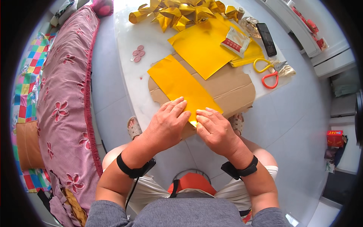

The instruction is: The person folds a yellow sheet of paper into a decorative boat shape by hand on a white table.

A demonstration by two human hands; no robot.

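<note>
A folded strip of gold paper [185,82] lies slantwise on a flattened piece of brown cardboard [236,90], its near end towards me. My left hand [168,122] rests on the strip's near left side, fingers bunched over the paper. Close beside it, my right hand [218,132] has its fingertips curled on the near right corner, where the edge turns up slightly and shines. What the thumbs do under the paper is partly hidden. Beyond the strip lie flat gold sheets [204,51], stacked at the right.
A white table [130,71] carries several folded gold paper shapes [181,14], pink discs [139,53], a white-and-red packet [236,42], a phone [266,39] and scissors [273,69] near its right edge. A sofa with a pink cover [66,93] runs along the left.
</note>
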